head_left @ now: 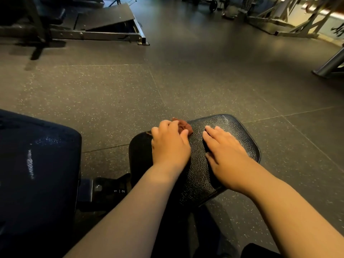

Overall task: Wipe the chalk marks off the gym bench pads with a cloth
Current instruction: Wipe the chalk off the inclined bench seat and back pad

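A small black cracked-vinyl seat pad sits low in the middle of the head view. My left hand rests on the pad's left part, its fingers curled over a bunched reddish-brown cloth near the pad's far-left edge. Flat on the pad's right half lies my right hand, fingers straight and holding nothing. A larger dark blue bench pad stands at the left, with a whitish streak like chalk on its surface.
Between the two pads is the bench frame with a bolt and an adjustment scale marked 1 and 2. Speckled rubber floor stretches ahead. A slanted platform machine stands far left, metal racks far right.
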Demonstrator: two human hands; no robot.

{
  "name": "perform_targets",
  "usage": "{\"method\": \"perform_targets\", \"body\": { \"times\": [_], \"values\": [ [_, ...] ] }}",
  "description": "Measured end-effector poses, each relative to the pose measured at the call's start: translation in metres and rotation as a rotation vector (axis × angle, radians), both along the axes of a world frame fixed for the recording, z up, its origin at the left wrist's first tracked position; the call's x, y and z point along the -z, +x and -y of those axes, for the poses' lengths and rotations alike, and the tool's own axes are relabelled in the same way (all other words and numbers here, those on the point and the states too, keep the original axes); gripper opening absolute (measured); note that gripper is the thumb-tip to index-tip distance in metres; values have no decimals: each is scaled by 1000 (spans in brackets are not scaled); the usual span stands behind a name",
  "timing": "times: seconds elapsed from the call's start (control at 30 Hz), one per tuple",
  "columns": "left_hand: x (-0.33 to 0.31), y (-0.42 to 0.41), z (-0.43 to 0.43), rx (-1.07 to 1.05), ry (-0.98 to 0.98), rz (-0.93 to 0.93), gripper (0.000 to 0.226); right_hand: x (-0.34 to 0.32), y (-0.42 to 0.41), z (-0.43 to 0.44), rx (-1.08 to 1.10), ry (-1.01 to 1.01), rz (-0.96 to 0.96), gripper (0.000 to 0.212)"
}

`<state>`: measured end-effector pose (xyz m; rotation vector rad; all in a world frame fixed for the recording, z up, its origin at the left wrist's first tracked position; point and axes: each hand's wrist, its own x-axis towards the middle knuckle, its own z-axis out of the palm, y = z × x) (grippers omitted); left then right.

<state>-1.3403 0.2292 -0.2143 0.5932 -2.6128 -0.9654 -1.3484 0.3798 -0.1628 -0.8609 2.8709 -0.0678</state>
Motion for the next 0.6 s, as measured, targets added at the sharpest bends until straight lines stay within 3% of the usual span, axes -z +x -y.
{"method": "perform_targets", "body": {
  "times": [0.13,0.33,0.53,0.6],
  "values": [
    [1,28,-10,216,-101,-78,45,2,-4,2,22,-7,4,62],
    [-8,-5,5,-57,0,100,36,3,-3,1,9,-36,-5,62],
    [-11,34,-14,239,-27,-38,41,7,-8,1,63,-134,-9,61],
    [0,26,5,156,-111,-40,46,7,-8,2,49,-113,-21,62]
  ]
}}
